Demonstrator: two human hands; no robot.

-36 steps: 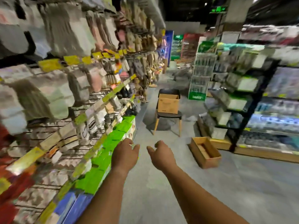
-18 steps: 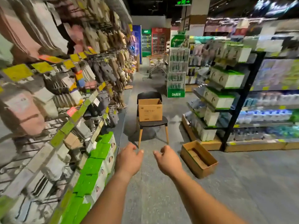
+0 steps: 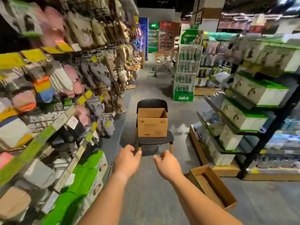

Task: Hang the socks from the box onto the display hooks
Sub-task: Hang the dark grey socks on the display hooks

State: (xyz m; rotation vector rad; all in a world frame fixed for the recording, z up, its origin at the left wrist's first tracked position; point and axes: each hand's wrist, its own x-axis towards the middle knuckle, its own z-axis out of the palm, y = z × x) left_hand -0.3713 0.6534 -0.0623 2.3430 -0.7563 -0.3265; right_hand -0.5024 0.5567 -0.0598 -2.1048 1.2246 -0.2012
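Aisle ahead: box (image 3: 152, 122) sits on chair (image 3: 155, 139) at reach height; left hand (image 3: 126, 161), right hand (image 3: 168, 166) apart, seemingly empty.

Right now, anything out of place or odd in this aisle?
Two things: an open cardboard box sits on a black chair mid-aisle, and a shallow cardboard tray lies askew on the floor beside the right-hand shelving. No spills or damage visible.

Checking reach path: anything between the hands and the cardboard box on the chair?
Nothing visible. Left hand and right hand are empty, held out over bare floor. The open box sits on the black chair straight ahead. The flat carton lies off to the right.
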